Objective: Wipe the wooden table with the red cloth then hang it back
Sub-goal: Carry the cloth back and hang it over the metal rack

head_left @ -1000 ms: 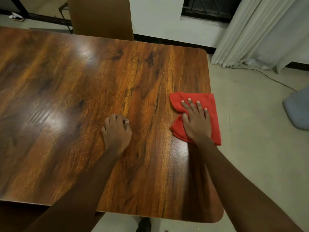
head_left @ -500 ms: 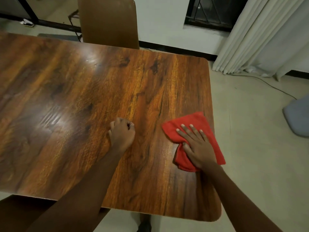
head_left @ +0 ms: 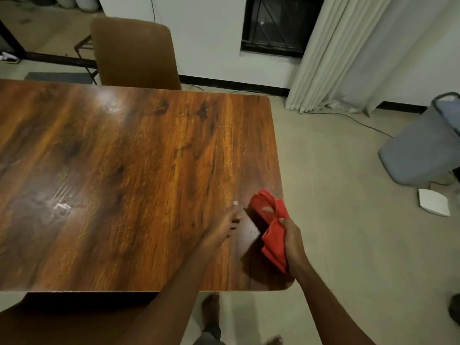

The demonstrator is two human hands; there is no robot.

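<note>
Cloth position: the red cloth (head_left: 273, 234) is bunched in the right hand (head_left: 293, 242) over the near right corner of the wooden desk (head_left: 124, 170), just inside its right edge. Grip: fingers and thumb curled round the folds, with loose ends sticking out toward the far side and hanging toward the near side. A dark shadow lies on the desk to the left of the cloth; whether any fold touches the surface cannot be told. The left hand (head_left: 224, 225) sits just left of the cloth, fingers straight and pointing away, holding nothing, slightly blurred. A brown chair (head_left: 134, 51) stands at the far edge, white curtains (head_left: 348, 53) hang far right, and a grey bin (head_left: 420, 153) stands on the floor at right.
</note>
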